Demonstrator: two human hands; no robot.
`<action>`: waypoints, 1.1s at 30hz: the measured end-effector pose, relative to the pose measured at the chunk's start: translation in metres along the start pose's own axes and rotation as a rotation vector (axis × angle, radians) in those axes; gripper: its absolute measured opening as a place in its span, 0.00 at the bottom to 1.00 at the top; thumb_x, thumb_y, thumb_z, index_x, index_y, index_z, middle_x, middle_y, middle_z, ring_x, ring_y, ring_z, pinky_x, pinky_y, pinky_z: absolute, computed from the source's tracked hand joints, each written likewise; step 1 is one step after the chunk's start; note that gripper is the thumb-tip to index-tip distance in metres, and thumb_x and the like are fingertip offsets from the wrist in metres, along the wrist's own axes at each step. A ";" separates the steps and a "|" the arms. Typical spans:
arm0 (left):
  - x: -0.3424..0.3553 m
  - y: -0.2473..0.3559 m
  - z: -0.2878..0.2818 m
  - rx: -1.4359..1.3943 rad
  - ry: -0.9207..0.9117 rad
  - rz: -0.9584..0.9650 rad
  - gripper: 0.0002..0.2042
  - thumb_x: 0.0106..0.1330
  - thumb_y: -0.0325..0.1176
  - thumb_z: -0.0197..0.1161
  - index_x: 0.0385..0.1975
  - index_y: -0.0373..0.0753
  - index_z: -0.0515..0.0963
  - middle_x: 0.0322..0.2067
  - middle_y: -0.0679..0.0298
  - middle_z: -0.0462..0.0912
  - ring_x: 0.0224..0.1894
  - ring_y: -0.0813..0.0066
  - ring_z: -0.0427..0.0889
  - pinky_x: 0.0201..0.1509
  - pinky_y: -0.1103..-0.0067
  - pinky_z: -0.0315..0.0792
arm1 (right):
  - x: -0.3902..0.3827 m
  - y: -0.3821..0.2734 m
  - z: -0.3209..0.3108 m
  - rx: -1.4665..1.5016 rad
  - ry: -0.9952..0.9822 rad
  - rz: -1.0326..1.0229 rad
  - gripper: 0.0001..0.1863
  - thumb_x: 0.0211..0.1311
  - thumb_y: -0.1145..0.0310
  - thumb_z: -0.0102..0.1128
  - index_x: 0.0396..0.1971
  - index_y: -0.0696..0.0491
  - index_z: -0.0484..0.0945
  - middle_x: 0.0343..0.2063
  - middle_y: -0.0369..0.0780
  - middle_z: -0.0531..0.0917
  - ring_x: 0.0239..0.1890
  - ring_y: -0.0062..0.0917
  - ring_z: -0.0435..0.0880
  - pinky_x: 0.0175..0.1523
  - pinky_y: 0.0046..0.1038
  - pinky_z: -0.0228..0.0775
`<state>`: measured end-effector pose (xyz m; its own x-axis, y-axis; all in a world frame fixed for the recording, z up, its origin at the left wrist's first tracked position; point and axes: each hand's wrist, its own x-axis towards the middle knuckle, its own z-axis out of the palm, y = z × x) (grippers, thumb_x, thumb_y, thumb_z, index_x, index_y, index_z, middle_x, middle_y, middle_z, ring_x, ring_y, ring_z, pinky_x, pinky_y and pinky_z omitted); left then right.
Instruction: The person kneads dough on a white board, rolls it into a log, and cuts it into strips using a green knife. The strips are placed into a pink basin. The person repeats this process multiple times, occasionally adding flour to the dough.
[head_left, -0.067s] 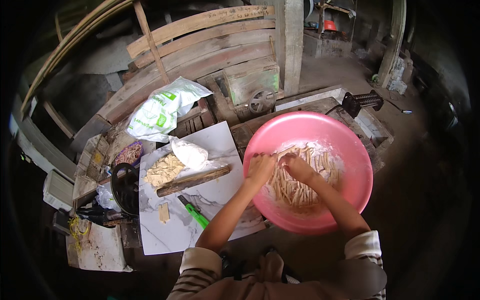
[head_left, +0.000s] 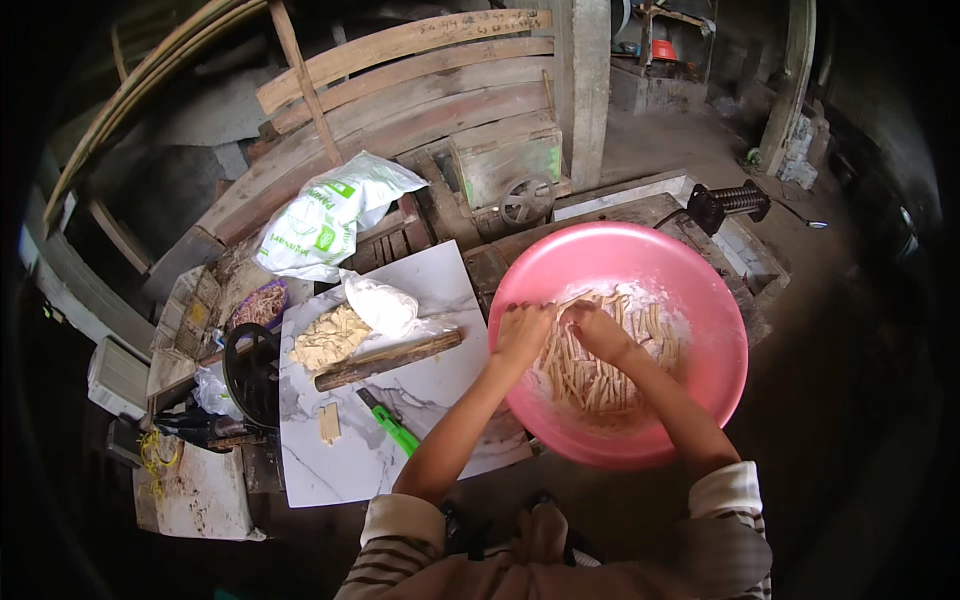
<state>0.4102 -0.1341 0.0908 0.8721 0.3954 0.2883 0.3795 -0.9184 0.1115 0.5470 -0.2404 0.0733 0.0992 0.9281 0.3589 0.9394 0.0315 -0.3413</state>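
Observation:
Both of my hands are over the left part of a big pink basin (head_left: 690, 260). Floured dough strips (head_left: 605, 385) lie loosely heaped in it, with white flour around them. My left hand (head_left: 523, 332) is at the basin's left inner side, its fingers bent closed. Beside it, my right hand (head_left: 597, 332) is closed in a pinch above the heap. Pale strip ends show between the two hands, and the fingertips are partly hidden. On the marbled board (head_left: 350, 470) to the left are a green cutter knife (head_left: 388, 422), a few short dough pieces (head_left: 329, 423) and a wooden rolling stick (head_left: 388, 361).
A crumpled dough mass (head_left: 328, 340) and a white bag (head_left: 382, 305) sit on the board's far part. Behind stands a large white-green sack (head_left: 335, 215). A black handwheel (head_left: 250, 375) borders the board's left. A dark roller device (head_left: 728, 205) lies beyond the basin.
The right hand has shifted very slightly beside the left. Otherwise hands and things stay in place; the whole view has moved a little.

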 end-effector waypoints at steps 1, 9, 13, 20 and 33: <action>-0.002 -0.002 0.001 -0.007 0.095 0.011 0.04 0.55 0.28 0.58 0.29 0.38 0.75 0.23 0.56 0.81 0.30 0.62 0.83 0.34 0.69 0.75 | 0.003 0.004 0.000 0.066 0.035 -0.006 0.06 0.53 0.77 0.55 0.32 0.58 0.77 0.34 0.48 0.80 0.41 0.41 0.79 0.49 0.37 0.71; -0.095 -0.019 -0.091 -0.398 0.378 -0.152 0.06 0.57 0.32 0.63 0.26 0.39 0.74 0.22 0.63 0.79 0.27 0.64 0.80 0.36 0.71 0.70 | 0.004 -0.146 -0.076 0.402 0.202 0.092 0.06 0.58 0.77 0.53 0.35 0.60 0.76 0.32 0.47 0.80 0.31 0.40 0.80 0.36 0.33 0.73; -0.179 -0.048 -0.098 -0.387 0.443 -0.264 0.07 0.58 0.33 0.63 0.26 0.40 0.73 0.21 0.64 0.78 0.25 0.66 0.78 0.34 0.71 0.68 | -0.014 -0.223 -0.033 0.590 0.153 0.137 0.06 0.58 0.76 0.54 0.35 0.58 0.76 0.31 0.45 0.81 0.27 0.35 0.81 0.32 0.30 0.73; -0.296 -0.118 -0.096 -0.326 0.452 -0.613 0.07 0.59 0.34 0.63 0.27 0.39 0.73 0.20 0.64 0.78 0.26 0.65 0.78 0.32 0.71 0.68 | 0.030 -0.277 0.138 0.727 -0.168 0.046 0.04 0.56 0.74 0.56 0.32 0.55 0.76 0.25 0.44 0.81 0.27 0.35 0.82 0.33 0.34 0.72; -0.331 -0.263 -0.035 -0.151 0.377 -0.401 0.13 0.55 0.28 0.62 0.40 0.41 0.75 0.35 0.58 0.70 0.40 0.58 0.69 0.47 0.67 0.67 | 0.088 -0.324 0.261 0.211 -0.120 -0.073 0.18 0.50 0.70 0.62 0.44 0.53 0.73 0.46 0.48 0.66 0.49 0.44 0.66 0.54 0.44 0.62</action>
<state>0.0110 -0.0236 -0.0011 0.4881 0.7069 0.5119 0.5857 -0.7001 0.4084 0.1653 -0.0717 -0.0114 -0.0182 0.9574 0.2880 0.8520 0.1656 -0.4966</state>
